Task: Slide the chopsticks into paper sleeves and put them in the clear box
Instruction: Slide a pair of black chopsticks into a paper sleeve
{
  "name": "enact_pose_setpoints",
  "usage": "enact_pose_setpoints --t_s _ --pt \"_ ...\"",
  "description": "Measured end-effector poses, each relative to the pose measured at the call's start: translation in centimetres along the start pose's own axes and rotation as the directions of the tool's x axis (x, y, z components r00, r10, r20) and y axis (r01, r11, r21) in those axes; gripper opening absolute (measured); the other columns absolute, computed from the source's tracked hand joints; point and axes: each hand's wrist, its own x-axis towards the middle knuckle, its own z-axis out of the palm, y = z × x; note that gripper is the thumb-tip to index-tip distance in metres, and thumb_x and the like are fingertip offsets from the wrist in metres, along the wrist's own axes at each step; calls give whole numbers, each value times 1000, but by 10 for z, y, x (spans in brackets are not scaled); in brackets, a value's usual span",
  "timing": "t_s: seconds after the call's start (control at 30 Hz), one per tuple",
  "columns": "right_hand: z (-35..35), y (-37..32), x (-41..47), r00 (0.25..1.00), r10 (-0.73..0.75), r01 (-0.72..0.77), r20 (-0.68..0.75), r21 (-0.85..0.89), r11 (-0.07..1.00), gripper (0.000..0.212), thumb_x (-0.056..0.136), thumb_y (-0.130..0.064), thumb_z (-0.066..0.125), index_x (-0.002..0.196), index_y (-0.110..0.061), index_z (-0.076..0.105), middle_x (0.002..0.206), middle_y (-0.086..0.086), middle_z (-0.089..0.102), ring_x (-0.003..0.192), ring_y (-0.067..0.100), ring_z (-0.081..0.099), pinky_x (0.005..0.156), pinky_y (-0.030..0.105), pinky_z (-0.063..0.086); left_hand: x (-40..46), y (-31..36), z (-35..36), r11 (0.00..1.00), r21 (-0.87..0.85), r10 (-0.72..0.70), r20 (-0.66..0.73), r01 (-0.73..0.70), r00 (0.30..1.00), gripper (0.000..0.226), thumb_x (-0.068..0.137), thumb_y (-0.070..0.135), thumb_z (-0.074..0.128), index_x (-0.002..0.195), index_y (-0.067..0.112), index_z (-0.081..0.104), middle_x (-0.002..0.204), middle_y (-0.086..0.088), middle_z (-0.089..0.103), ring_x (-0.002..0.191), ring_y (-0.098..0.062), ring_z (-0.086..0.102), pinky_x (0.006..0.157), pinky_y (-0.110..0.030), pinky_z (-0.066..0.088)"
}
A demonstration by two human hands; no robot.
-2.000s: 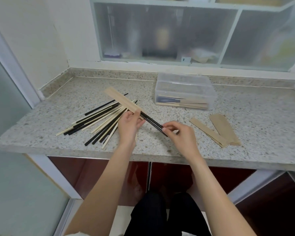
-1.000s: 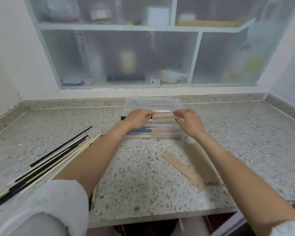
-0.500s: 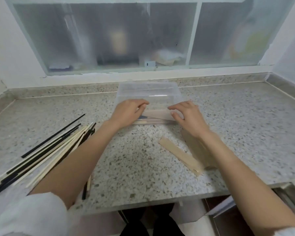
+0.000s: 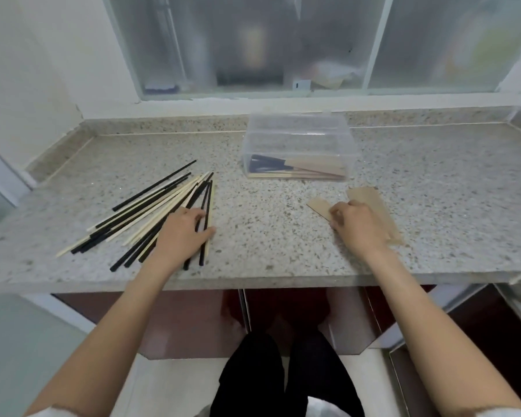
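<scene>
A fan of loose black and pale wooden chopsticks (image 4: 151, 206) lies on the left of the granite counter. My left hand (image 4: 182, 233) lies on the right edge of the pile, its fingers curled down over a few black chopsticks (image 4: 206, 203). Brown paper sleeves (image 4: 370, 200) lie on the right. My right hand (image 4: 355, 227) rests on them, its fingertips curled and pinching the near sleeve (image 4: 319, 204). The clear box (image 4: 298, 121) stands at the back centre, with sleeved chopsticks (image 4: 313, 168) lying inside.
The counter's front edge (image 4: 253, 279) runs just below my wrists. A frosted window (image 4: 253, 40) and its sill back the counter, and a white wall closes the left side. Bare granite lies between the chopstick pile and the sleeves.
Both hands have left the clear box, where the sleeved pair stays. My left hand moved to the chopstick pile and my right hand to the paper sleeves.
</scene>
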Motion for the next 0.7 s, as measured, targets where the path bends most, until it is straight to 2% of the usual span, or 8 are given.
enact_pose_setpoints --t_s 0.1,0.27,0.33,0.4,0.53,0.6,0.63,0.7 --pt "-2 -6 0 998 -15 12 -62 -51 999 23 92 -9 52 113 -11 63 102 12 62 93 31 56 67 34 44 -7 4 3 999 -33 -34 26 35 999 51 85 40 64 129 14 54 127 -9 48 107 -23 55 86 -32 43" --pt "-3 -14 2 999 14 -9 -46 92 996 33 90 -1 52 121 -11 59 100 12 67 89 29 62 67 36 51 -5 14 4 992 -127 -5 -11 4 1000 38 83 30 69 116 13 62 116 -10 56 99 -22 57 81 -30 42" --pt "-6 -16 0 999 24 -21 -32 108 994 26 91 -5 54 114 -10 63 98 10 68 86 26 62 66 34 50 -5 13 3 989 -147 -13 -27 8 1000 36 81 30 72 112 14 64 109 -8 61 93 -18 57 75 -25 40" --pt "-14 -24 -4 998 11 -1 -61 162 987 14 92 -14 56 100 -9 66 88 6 66 77 22 60 60 31 45 -5 13 1 985 -168 -31 -51 22 998 36 79 27 73 110 12 64 104 -6 65 91 -17 59 77 -25 44" --pt "-26 -45 -14 992 117 -84 -54 418 905 18 93 -23 52 83 -10 58 70 2 60 62 18 53 55 31 40 -3 10 -7 985 -162 -57 -8 55 998 38 77 30 75 109 11 64 99 -3 67 89 -15 60 76 -24 43" --pt "-22 -56 -20 981 185 -184 56 569 801 20 95 -25 49 83 -11 53 74 3 61 63 18 54 56 29 41 0 6 -11 975 -181 -118 58 127 991 40 73 33 78 104 11 64 97 -3 67 88 -16 61 77 -25 45" --pt "-17 -60 -23 966 218 -251 138 692 676 18 97 -23 48 84 -11 52 79 6 65 65 20 59 57 30 46 2 5 -12 961 -207 -165 97 182 982 39 71 33 80 100 11 65 96 -3 68 88 -17 63 78 -27 48" --pt "-7 -71 -28 919 240 -376 312 878 296 11 99 -17 45 91 -11 49 90 17 70 71 26 68 63 36 57 4 5 -14 903 -310 -251 178 296 952 35 68 30 83 91 10 65 90 -3 69 78 -16 66 72 -25 53"
